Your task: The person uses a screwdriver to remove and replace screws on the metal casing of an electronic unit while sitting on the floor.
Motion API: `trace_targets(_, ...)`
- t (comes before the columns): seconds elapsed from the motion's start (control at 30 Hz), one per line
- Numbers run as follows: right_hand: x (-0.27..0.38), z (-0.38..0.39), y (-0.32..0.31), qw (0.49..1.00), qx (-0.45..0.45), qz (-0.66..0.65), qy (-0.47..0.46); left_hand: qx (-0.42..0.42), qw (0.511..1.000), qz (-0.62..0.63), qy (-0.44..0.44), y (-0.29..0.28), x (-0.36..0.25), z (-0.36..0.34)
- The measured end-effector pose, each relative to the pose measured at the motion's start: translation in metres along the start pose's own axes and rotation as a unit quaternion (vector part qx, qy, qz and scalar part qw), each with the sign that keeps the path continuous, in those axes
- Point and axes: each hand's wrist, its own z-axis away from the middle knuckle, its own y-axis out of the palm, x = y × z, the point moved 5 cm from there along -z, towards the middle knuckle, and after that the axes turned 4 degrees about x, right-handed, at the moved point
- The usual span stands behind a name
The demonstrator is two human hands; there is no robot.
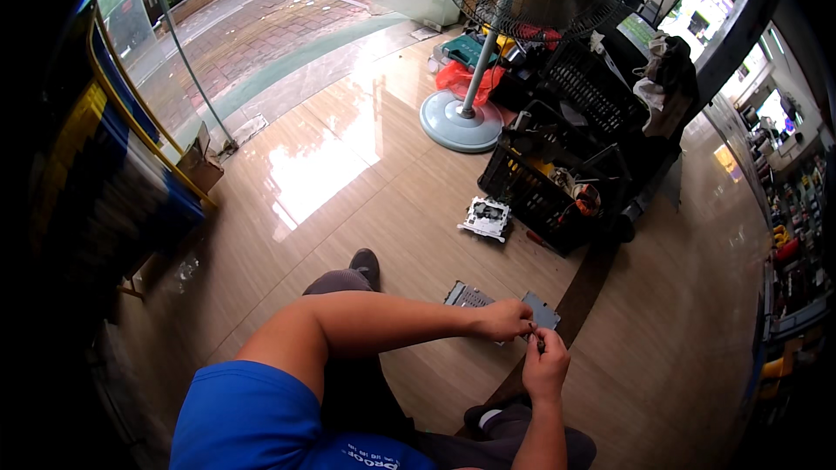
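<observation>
My left hand (505, 320) and my right hand (547, 365) meet in front of me above the floor, fingers closed and fingertips nearly touching. Pinched in the right hand is a small dark part (541, 345), too small to name. At its upper end the left fingertips are pressed together; whatever they hold is too small to make out. Beneath the left hand, partly covered by it, a silver metal housing with perforations (468, 294) lies on the floor. Just beyond the hands lies a flat grey metal plate (543, 310).
A white-framed mechanism (486, 218) sits farther out on the tiled floor (348, 209). Black crates of tools and parts (522, 187) stand behind it, beside a standing fan's round base (461, 122). My shoe (367, 268) is left of the housing. Stocked shelves (788, 248) line the right.
</observation>
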Motion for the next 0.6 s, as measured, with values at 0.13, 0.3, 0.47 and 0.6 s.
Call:
trace_targets(0.13,0.0020,0.0003,-0.0003,1.000,0.001,0.005,0.002,-0.001,1.000,-0.007,0.001,0.0001,0.0039,-0.0013)
trace_targets(0.3,-0.0013,0.0015,-0.0012,1.000,-0.021,-0.012,0.016,-0.023,0.999,-0.022,0.009,-0.0020,0.0015,-0.0019)
trace_targets(0.47,0.0038,-0.0006,-0.0027,0.998,0.013,0.001,0.056,-0.077,0.992,-0.069,0.066,-0.0050,0.0018,-0.0041)
trace_targets(0.6,-0.0025,0.0017,0.0009,0.999,-0.009,-0.012,0.032,-0.081,0.992,-0.061,0.071,-0.0065,0.0002,-0.0011)
